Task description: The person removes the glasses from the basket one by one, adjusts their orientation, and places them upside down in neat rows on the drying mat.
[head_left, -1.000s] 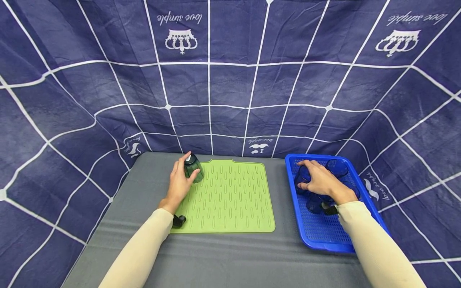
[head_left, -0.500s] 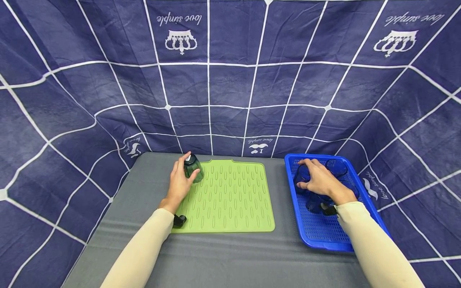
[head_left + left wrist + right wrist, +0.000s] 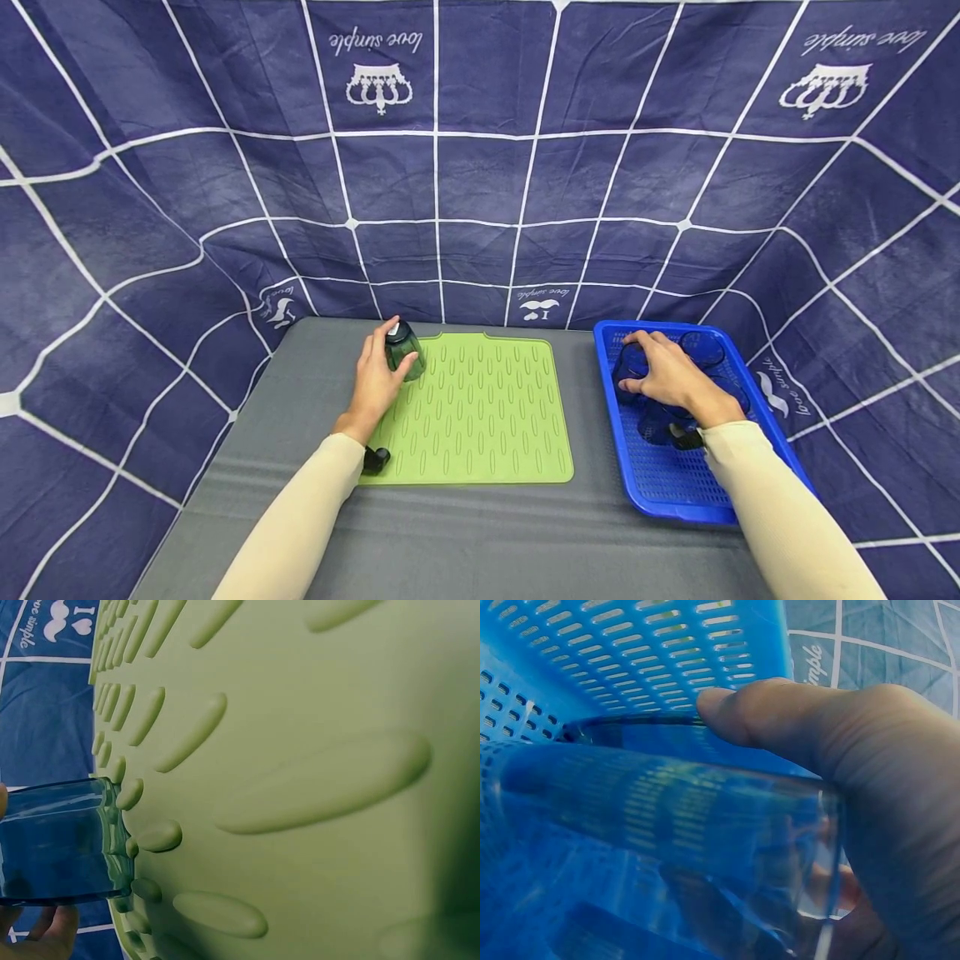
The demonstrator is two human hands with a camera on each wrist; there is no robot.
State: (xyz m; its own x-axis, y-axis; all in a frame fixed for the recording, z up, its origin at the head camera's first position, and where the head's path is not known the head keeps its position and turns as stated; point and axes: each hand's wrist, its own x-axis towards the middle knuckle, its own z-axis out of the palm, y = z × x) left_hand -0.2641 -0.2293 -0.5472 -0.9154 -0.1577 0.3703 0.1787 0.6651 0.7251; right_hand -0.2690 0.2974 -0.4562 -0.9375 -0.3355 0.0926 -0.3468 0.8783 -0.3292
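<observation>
My left hand (image 3: 375,383) holds a dark-green tinted drinking glass (image 3: 408,360) between thumb and fingers. That glass stands at the far left corner of the light-green ridged mat (image 3: 487,417). In the left wrist view, the glass (image 3: 56,844) meets the mat's ridges, with fingertips (image 3: 56,930) at its side. Inside the blue basket, my right hand (image 3: 671,375) grips a clear drinking glass (image 3: 633,360) near the basket's left wall. The right wrist view shows the thumb (image 3: 765,712) on its edge, partly behind a nearer glass (image 3: 705,817); the other fingers are mostly hidden.
More drinking glasses, such as one at the back right (image 3: 703,348), lie in the blue perforated basket (image 3: 624,467). Grey cloth (image 3: 480,542) covers the table. A dark blue grid-patterned curtain (image 3: 480,175) encloses the back and sides.
</observation>
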